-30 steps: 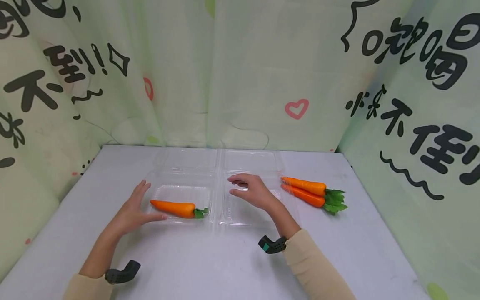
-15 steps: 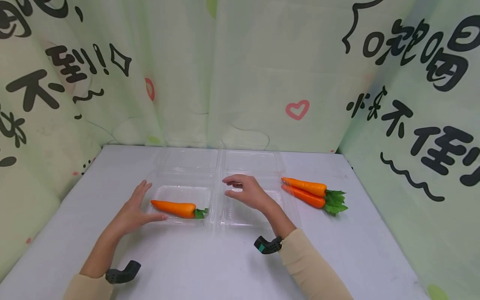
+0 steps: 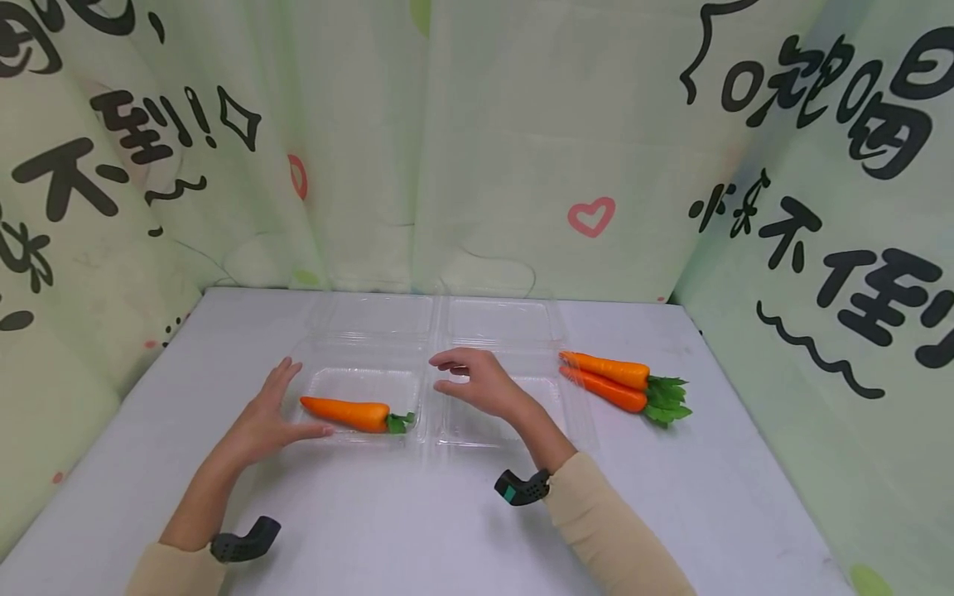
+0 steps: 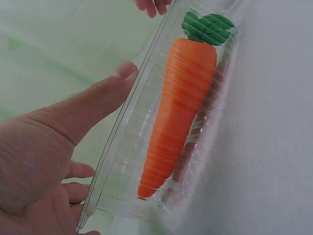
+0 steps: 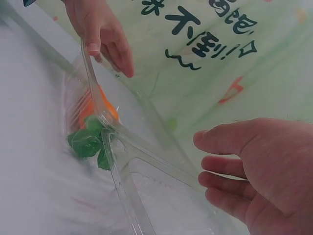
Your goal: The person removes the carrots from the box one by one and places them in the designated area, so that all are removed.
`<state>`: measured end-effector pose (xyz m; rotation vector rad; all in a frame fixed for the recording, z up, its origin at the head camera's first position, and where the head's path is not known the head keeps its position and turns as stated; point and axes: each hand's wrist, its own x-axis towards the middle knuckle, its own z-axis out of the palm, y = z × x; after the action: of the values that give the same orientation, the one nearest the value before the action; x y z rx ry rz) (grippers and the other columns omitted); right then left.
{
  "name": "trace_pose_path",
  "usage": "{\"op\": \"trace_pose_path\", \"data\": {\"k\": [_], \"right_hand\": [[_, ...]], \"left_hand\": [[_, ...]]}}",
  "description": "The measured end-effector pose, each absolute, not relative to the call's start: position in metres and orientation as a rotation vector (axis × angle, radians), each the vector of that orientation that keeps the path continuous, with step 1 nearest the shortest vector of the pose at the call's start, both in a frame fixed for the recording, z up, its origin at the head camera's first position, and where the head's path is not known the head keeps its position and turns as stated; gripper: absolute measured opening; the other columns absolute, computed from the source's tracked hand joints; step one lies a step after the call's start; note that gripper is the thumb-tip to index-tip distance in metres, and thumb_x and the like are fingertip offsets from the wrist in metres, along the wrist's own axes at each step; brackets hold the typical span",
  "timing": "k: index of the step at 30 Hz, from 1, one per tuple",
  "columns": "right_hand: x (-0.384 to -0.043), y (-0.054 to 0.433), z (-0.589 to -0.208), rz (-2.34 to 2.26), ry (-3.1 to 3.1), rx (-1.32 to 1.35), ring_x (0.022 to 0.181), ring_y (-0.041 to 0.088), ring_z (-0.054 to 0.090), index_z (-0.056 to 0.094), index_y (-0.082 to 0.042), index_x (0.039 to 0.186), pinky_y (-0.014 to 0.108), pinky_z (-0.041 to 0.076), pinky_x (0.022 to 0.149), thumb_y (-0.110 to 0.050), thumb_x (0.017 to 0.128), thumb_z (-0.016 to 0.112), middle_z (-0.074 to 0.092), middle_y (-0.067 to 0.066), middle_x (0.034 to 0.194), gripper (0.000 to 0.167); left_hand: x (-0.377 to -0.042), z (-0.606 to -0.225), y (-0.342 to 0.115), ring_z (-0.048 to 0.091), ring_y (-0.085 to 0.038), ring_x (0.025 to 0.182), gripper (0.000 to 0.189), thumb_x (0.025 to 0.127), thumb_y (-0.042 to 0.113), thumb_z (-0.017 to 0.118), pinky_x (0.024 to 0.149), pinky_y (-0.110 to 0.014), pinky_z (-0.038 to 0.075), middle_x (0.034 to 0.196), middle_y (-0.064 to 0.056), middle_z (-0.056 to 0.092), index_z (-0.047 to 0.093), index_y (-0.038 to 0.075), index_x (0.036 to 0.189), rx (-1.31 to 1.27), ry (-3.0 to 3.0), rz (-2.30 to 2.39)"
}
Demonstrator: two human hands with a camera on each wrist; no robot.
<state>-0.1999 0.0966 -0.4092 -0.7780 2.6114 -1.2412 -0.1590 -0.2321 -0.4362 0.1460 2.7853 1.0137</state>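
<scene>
An orange carrot (image 3: 346, 413) with a green top lies in the left clear plastic box (image 3: 365, 379). My left hand (image 3: 261, 424) is at that box's left side with fingers and thumb spread; in the left wrist view the thumb (image 4: 105, 98) rests at the rim. Over the right clear plastic box (image 3: 477, 434) hovers my right hand (image 3: 480, 382), fingers loosely bent and holding nothing. Seen from the right wrist, the right hand (image 5: 259, 166) is apart from the rims, and the carrot's leaves (image 5: 88, 139) show through the plastic.
Two more carrots (image 3: 607, 381) with leafy tops lie to the right of the boxes, their tips by the right box's edge. Clear lids (image 3: 499, 319) lie folded back behind the boxes. A printed curtain (image 3: 492, 149) encloses the white table (image 3: 417, 530) at the back and sides.
My right hand has drifted left over the right box, toward the gap between the two boxes. The left hand, the boxes and the carrots have stayed where they were.
</scene>
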Motion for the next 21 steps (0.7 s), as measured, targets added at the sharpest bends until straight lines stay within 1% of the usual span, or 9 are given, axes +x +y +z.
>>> {"op": "trace_pose_path", "data": {"k": [8, 13, 21], "right_hand": [[-0.199, 0.087, -0.410, -1.247, 2.583, -0.803, 0.118, 0.032, 0.060, 0.062, -0.003, 0.125, 0.038, 0.050, 0.103, -0.013, 0.090, 0.067, 0.063, 0.018, 0.126, 0.036], [-0.198, 0.081, -0.410, -1.239, 2.565, -0.808, 0.117, 0.033, 0.060, 0.061, -0.004, 0.126, 0.041, 0.049, 0.103, -0.012, 0.091, 0.067, 0.063, 0.018, 0.127, 0.036], [-0.196, 0.067, -0.411, -1.198, 2.534, -0.814, 0.119, 0.033, 0.059, 0.061, -0.004, 0.127, 0.041, 0.048, 0.105, -0.015, 0.091, 0.067, 0.062, 0.016, 0.129, 0.038]], "left_hand": [[-0.159, -0.435, -0.232, 0.012, -0.053, 0.143, 0.118, 0.072, 0.052, 0.079, 0.103, -0.076, 0.023, 0.161, -0.026, 0.001, 0.009, 0.008, 0.155, 0.124, 2.777, 0.997], [-0.159, -0.435, -0.232, 0.013, -0.053, 0.143, 0.118, 0.072, 0.052, 0.079, 0.104, -0.074, 0.024, 0.160, -0.026, 0.002, 0.008, 0.006, 0.155, 0.117, 2.774, 0.987], [-0.159, -0.434, -0.231, 0.013, -0.053, 0.142, 0.120, 0.072, 0.053, 0.079, 0.105, -0.073, 0.023, 0.160, -0.028, 0.003, 0.006, 0.005, 0.155, 0.109, 2.770, 0.979]]}}
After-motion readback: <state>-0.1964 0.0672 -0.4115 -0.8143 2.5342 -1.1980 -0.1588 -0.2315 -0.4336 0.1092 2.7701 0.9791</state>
